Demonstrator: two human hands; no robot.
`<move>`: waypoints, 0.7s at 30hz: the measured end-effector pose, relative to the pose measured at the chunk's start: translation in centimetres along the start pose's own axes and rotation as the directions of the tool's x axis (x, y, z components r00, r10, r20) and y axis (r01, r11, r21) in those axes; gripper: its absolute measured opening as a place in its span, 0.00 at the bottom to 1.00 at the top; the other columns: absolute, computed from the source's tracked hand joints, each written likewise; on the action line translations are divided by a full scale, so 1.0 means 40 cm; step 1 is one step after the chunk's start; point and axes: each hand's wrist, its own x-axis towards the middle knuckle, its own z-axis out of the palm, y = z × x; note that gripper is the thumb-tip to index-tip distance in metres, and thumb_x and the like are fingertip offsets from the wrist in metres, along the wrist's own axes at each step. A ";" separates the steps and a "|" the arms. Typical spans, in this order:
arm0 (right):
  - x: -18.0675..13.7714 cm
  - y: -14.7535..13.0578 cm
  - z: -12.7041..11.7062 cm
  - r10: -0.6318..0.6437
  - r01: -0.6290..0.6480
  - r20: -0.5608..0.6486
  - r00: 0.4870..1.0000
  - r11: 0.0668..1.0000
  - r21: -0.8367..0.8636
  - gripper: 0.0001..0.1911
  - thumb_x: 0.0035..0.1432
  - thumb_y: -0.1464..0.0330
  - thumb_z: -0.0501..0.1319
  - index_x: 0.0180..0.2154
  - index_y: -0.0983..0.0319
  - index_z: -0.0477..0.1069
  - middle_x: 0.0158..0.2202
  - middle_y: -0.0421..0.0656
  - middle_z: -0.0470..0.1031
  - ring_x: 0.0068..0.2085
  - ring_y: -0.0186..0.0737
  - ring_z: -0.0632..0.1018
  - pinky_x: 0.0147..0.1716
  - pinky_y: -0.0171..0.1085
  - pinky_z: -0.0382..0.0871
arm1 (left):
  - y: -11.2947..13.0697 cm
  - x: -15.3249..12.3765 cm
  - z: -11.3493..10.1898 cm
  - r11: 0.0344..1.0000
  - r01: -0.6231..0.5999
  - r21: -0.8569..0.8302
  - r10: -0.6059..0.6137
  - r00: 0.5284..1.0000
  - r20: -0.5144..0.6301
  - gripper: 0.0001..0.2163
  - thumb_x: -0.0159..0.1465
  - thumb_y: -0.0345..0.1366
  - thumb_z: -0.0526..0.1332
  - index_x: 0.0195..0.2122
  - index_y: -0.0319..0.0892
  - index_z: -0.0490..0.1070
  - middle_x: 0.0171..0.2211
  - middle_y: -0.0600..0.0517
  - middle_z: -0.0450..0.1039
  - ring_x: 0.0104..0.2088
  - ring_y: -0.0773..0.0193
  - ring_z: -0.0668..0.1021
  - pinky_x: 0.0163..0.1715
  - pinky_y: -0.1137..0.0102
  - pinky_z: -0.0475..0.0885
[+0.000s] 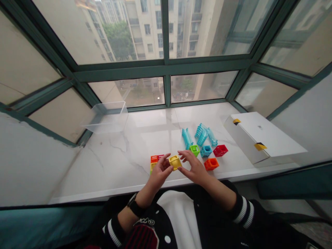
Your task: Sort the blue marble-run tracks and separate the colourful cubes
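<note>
My left hand (160, 172) and my right hand (193, 166) meet over the white marble sill (116, 162) and both pinch a small yellow hollow cube (175, 162) between their fingertips. Just left of the left hand lie a red-orange piece (156, 158) and a yellow piece (152, 166), partly hidden by the fingers. Right of the right hand sit a green cube (194, 149), a blue cube (206, 150), a red cube (220, 150) and an orange cube (211, 164).
Several light-blue ribbed track pieces (201, 135) lie behind the cubes. A clear plastic bin (107, 117) stands at the back left by the window. A white flat box (261, 136) with yellow-black tape lies at the right. The sill's front edge runs just before my wrists.
</note>
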 end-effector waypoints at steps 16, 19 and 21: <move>-0.100 0.110 -0.196 0.149 -0.117 0.203 0.968 0.980 -0.163 0.34 0.57 0.69 0.71 0.64 0.53 0.68 0.58 0.47 0.76 0.58 0.51 0.77 0.60 0.52 0.72 | -0.052 0.080 0.123 0.882 -0.240 0.407 0.106 0.940 0.324 0.28 0.61 0.39 0.74 0.60 0.46 0.67 0.55 0.45 0.74 0.50 0.57 0.81 0.55 0.56 0.78; -0.111 0.129 -0.220 0.185 -0.154 0.147 0.972 0.967 -0.201 0.29 0.57 0.70 0.70 0.60 0.55 0.70 0.56 0.48 0.76 0.56 0.51 0.78 0.59 0.51 0.72 | -0.097 0.099 0.115 0.813 -0.208 0.544 0.050 0.955 0.291 0.29 0.57 0.41 0.77 0.57 0.45 0.69 0.54 0.45 0.75 0.47 0.56 0.81 0.48 0.58 0.79; -0.116 0.139 -0.235 0.199 -0.172 0.111 0.974 0.961 -0.216 0.27 0.57 0.69 0.70 0.58 0.56 0.71 0.55 0.48 0.76 0.56 0.51 0.77 0.60 0.52 0.72 | -0.132 0.112 0.110 0.769 -0.193 0.609 0.020 0.960 0.279 0.29 0.57 0.40 0.77 0.57 0.45 0.69 0.53 0.45 0.75 0.46 0.56 0.80 0.46 0.59 0.79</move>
